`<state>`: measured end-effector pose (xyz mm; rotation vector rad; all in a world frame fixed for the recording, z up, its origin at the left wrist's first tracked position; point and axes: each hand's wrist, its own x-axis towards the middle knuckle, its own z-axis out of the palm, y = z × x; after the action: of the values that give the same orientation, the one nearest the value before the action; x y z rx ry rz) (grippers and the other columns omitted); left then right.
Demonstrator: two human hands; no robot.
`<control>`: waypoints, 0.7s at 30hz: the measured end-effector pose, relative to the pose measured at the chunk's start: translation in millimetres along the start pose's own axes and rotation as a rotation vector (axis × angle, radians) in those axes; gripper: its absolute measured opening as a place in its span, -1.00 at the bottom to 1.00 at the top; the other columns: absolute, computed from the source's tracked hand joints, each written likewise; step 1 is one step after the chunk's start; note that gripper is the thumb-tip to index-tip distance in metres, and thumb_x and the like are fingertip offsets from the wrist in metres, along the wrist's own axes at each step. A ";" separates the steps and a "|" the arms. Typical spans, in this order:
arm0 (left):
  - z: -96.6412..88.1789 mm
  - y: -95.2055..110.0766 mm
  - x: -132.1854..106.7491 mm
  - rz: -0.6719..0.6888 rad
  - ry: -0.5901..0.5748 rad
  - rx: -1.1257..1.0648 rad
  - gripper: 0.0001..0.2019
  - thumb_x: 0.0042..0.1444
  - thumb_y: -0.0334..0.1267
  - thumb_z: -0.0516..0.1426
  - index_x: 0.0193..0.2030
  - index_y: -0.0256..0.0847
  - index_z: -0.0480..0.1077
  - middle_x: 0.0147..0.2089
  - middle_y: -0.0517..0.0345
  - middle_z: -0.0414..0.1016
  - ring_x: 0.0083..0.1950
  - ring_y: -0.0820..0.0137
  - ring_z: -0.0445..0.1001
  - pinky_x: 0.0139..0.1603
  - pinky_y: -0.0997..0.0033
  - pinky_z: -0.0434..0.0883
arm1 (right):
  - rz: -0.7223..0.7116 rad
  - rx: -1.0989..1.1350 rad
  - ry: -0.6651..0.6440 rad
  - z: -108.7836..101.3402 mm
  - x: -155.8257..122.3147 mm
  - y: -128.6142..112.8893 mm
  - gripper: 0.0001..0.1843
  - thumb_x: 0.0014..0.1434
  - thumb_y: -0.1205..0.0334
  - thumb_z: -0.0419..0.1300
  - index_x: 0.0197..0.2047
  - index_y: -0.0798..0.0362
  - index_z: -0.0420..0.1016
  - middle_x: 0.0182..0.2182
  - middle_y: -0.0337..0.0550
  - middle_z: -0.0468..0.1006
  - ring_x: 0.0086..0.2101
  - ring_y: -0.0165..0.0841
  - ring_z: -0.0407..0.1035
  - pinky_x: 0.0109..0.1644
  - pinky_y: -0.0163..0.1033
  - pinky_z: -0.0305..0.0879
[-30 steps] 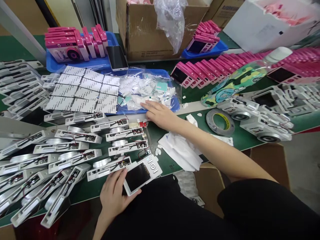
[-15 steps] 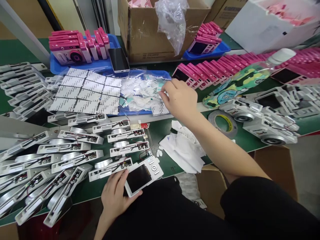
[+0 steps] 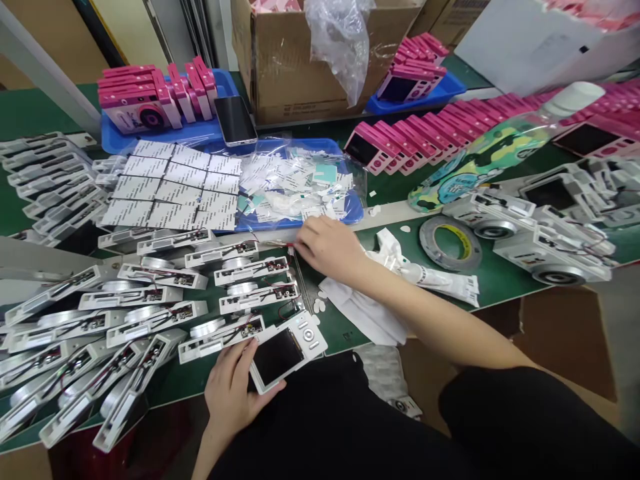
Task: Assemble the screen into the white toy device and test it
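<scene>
My left hand (image 3: 229, 381) grips a white camera back with a dark screen and round buttons (image 3: 278, 355) at the front edge of the green mat. My right hand (image 3: 327, 248) lies below the blue tray, its curled fingertips beside a small red-tipped item (image 3: 290, 245). Whatever sits between those fingers is hidden. Just above it, a clear bag of small stickers (image 3: 295, 183) lies in the tray. White camera shells with exposed wires and silver lens rings (image 3: 160, 277) spread to the left of both hands.
Sheets of labels (image 3: 170, 187) lie left of the tray. Pink cameras (image 3: 400, 147) stand in rows behind, and a phone (image 3: 235, 120) lies on a blue tray. White crumpled wrapping (image 3: 360, 310), a tape roll (image 3: 450, 243), a patterned bottle (image 3: 480, 160) and a cardboard box (image 3: 295, 67) surround them.
My right hand has moved down from the sticker bag to below the tray's front edge. The white wrapping beside it has shifted. My left hand has not moved.
</scene>
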<state>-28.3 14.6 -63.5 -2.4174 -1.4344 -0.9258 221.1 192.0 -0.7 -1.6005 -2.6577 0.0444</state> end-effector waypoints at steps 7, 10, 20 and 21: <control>4.0 0.4 -1.6 0.015 0.016 -0.013 -0.44 0.37 0.08 0.11 0.27 -0.36 0.33 -0.15 -0.05 0.59 -0.18 0.24 0.59 -0.13 0.30 0.48 | 0.159 0.004 -0.126 -4.2 -13.5 3.3 -0.65 0.46 0.07 0.05 -0.02 0.12 0.56 -0.15 0.05 0.62 -0.13 -0.20 0.47 -0.08 -0.13 0.34; 3.5 1.1 -1.1 0.017 0.016 -0.013 -0.44 0.36 0.08 0.12 0.27 -0.37 0.33 -0.14 -0.07 0.59 -0.17 0.23 0.59 -0.12 0.30 0.48 | 0.169 0.035 -0.221 6.4 1.4 -10.1 -0.65 0.41 0.02 0.16 0.09 0.09 0.49 -0.05 -0.05 0.58 -0.11 -0.27 0.51 -0.02 -0.08 0.49; 3.1 1.5 -2.8 0.006 0.014 -0.004 -0.41 0.37 0.08 0.11 0.32 -0.35 0.29 -0.12 -0.06 0.59 -0.13 0.23 0.59 -0.07 0.31 0.48 | 0.239 0.219 -0.332 5.4 -3.1 -16.3 -0.57 0.37 0.01 0.22 0.18 0.07 0.44 0.08 -0.03 0.52 -0.01 -0.23 0.49 0.06 0.02 0.51; 3.4 1.4 -3.0 0.007 0.012 -0.008 -0.41 0.37 0.08 0.11 0.34 -0.35 0.28 -0.11 -0.06 0.59 -0.13 0.23 0.59 -0.07 0.32 0.48 | 0.244 0.248 -0.336 5.5 -3.5 -17.4 -0.57 0.37 0.01 0.22 0.18 0.07 0.44 0.08 -0.03 0.52 -0.01 -0.23 0.49 0.07 0.02 0.51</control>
<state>-26.7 13.2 -67.8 -2.4165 -1.4195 -0.9449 207.1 180.7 -5.5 -1.9608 -2.5220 0.6786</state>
